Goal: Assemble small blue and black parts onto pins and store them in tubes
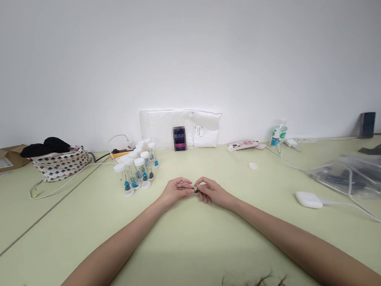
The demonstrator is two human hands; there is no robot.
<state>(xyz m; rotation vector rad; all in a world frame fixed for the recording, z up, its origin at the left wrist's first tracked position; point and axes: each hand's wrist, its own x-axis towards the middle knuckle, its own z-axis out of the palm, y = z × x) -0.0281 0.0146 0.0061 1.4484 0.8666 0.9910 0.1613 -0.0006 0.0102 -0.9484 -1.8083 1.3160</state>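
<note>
Close together over the middle of the table, my two hands meet at a small dark piece (196, 190), too small to name. My left hand (177, 190) pinches its left side between thumb and fingertips. From the other side my right hand (212, 191) grips it with thumb and index finger, the other fingers curled under. To the left of my hands stand several clear jars with white lids (141, 168), holding blue, green and dark bits with thin metal stems. A white round disc (253, 166) lies to the right of my hands.
A phone (179, 138) leans on plastic-wrapped packages (206, 130) by the wall. At left sit a patterned fabric basket (61, 165) and a cardboard box (0, 160). On the right are a bottle (278, 133), a white charger-like block (308, 199), cables and grey plastic bags (358, 176).
</note>
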